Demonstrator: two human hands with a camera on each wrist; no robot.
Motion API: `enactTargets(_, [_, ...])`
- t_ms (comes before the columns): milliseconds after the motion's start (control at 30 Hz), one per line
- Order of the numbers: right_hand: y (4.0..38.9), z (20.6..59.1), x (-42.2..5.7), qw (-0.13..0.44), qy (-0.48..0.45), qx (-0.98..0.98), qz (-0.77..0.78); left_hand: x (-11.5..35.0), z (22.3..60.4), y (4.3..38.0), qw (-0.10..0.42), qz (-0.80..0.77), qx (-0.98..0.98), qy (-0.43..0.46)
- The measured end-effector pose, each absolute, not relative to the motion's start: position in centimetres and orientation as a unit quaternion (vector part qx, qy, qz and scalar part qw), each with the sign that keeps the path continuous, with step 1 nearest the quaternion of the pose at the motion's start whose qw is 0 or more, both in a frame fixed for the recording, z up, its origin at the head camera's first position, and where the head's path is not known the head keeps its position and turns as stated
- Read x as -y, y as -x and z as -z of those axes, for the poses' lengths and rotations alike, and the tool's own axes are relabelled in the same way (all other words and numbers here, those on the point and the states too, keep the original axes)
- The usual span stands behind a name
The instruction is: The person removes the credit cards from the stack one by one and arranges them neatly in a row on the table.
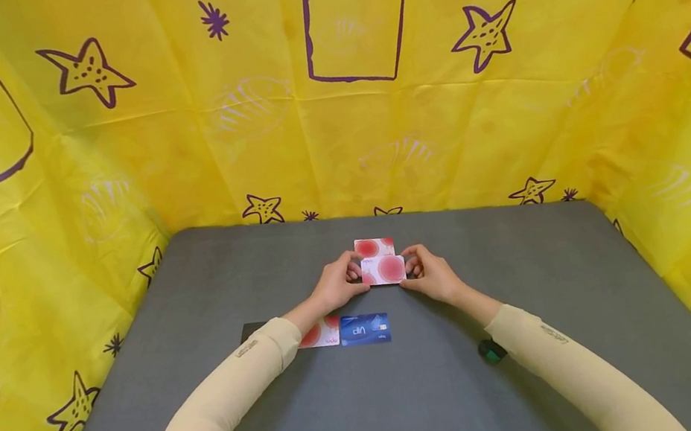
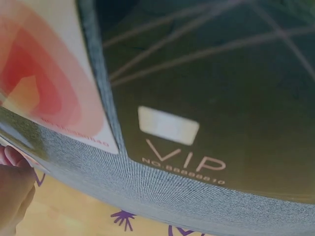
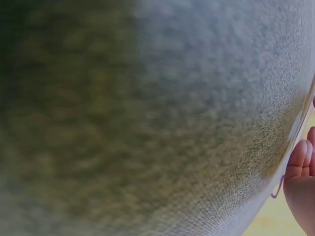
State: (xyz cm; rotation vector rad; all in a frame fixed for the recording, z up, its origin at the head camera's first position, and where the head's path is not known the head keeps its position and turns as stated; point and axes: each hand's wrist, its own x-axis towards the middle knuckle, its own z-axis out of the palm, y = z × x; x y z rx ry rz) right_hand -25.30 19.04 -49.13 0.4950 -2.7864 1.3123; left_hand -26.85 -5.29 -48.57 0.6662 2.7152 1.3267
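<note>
In front of you the grey table meets a yellow cloth printed with purple starfish. Nearer you than your hands lie a dark card, a red-patterned card and a blue card, whose VIP lettering reads upside down from your side. Your left sleeve passes over this row, hiding much of the dark card and part of the red-patterned one; a green-and-black object sits partly behind your right sleeve. A rear card lies just beyond the front card, which covers its near edge. That front card is between your hands, toward the table's far side. Your left hand pinches its left end and your right hand its right, each thumb at a near corner. Its long axis runs left to right, with the large pink circle toward the right and small lettering at the far left corner.
</note>
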Motion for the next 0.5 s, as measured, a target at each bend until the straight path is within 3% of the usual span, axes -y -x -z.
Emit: enactTargets(500, [22.9, 48.9, -19.9, -0.006, -0.162, 0.884, -0.439, 5.4, 48.8, 25.1, 0.013, -0.446, -0.855, -0.266])
